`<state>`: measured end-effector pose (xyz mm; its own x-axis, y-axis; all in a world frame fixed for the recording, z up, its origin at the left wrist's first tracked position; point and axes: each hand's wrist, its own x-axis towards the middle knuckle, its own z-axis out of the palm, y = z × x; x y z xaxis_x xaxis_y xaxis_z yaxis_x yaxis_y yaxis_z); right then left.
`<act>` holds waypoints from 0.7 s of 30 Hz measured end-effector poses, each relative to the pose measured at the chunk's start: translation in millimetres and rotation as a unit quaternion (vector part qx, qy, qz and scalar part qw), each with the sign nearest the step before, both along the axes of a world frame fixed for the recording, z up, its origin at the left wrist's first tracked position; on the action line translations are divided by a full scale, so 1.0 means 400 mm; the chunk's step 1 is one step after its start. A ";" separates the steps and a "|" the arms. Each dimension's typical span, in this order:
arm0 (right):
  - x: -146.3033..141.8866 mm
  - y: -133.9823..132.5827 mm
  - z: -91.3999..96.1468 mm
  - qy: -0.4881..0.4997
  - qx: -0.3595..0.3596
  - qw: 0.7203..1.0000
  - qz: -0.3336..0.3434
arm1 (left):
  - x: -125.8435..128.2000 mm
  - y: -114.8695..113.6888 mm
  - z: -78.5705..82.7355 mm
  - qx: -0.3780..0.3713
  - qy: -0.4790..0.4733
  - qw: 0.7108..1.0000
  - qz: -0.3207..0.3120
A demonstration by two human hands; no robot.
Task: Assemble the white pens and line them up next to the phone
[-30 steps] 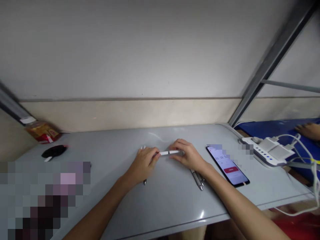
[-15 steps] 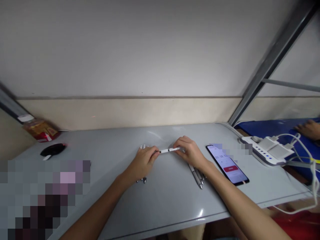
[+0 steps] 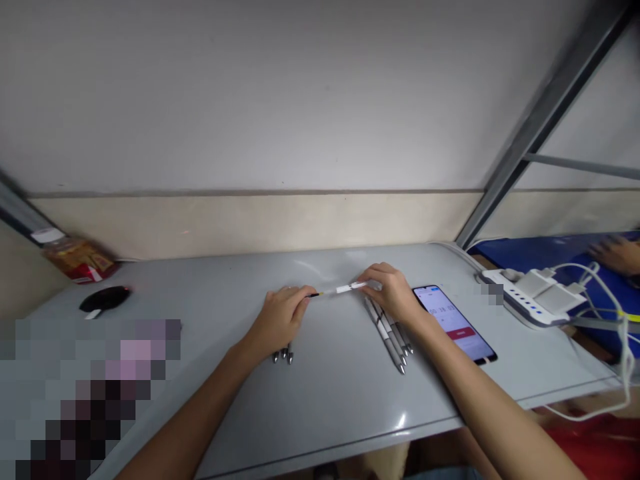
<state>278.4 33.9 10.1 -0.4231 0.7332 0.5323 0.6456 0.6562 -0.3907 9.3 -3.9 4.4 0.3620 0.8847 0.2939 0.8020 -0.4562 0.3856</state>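
My left hand (image 3: 285, 313) is closed, thumb and fingers pinching a thin dark pen refill (image 3: 315, 295) with a yellowish tip pointing right. Facing it across a small gap is a white pen barrel (image 3: 345, 288), pinched in the fingers of my right hand (image 3: 387, 290). The barrel's right end is hidden by those fingers. Beneath my left hand lie several silver pen tips (image 3: 289, 358), whose upper parts are covered. Several white and grey pens (image 3: 393, 339) rest side by side below my right hand, silver tips toward the front edge.
A phone (image 3: 470, 333) with a lit timer screen lies right of my right hand. Beyond it is a white power strip (image 3: 530, 300) with plugs and cables. At the left stand a bottle (image 3: 77, 259) and a dark oval object (image 3: 105, 299). Another person's hand (image 3: 617, 253) is at far right.
The white barrel and the dark refill, in line and touching or nearly so before, are now apart. My right hand has shifted slightly right and up, my left hand slightly left.
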 end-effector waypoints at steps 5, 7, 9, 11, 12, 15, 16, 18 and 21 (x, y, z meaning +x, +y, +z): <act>-0.009 -0.012 0.002 -0.007 -0.013 1.000 0.008 | 0.008 -0.006 -0.002 0.001 0.007 1.000 0.002; -0.009 -0.013 0.001 0.003 -0.018 1.000 0.013 | 0.011 -0.008 -0.001 0.001 0.008 1.000 0.002; -0.011 -0.013 0.001 0.015 -0.023 0.999 0.024 | 0.013 -0.010 -0.001 0.000 0.008 1.000 -0.002; -0.016 -0.015 0.001 0.021 -0.028 0.999 0.041 | 0.016 -0.013 0.001 -0.003 0.007 1.000 -0.006; -0.020 -0.017 0.000 0.022 -0.029 0.998 0.052 | 0.019 -0.015 0.002 -0.004 0.007 1.000 -0.006; -0.033 -0.024 -0.005 0.022 -0.030 0.996 0.075 | 0.025 -0.023 0.007 -0.005 0.009 1.000 -0.002; -0.038 -0.026 -0.007 0.022 -0.031 0.996 0.079 | 0.028 -0.026 0.009 -0.005 0.013 1.000 -0.003; -0.045 -0.031 -0.009 0.024 -0.034 0.996 0.083 | 0.031 -0.029 0.011 -0.002 0.027 1.000 -0.012; -0.051 -0.037 -0.005 0.033 -0.043 0.994 0.099 | 0.033 -0.031 0.011 0.005 0.045 0.999 -0.030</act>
<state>257.9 19.2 8.2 -0.5304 0.6832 0.5019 0.4780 0.7299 -0.4886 22.5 -16.5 8.9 0.4403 0.8573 0.2669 0.8038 -0.5088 0.3083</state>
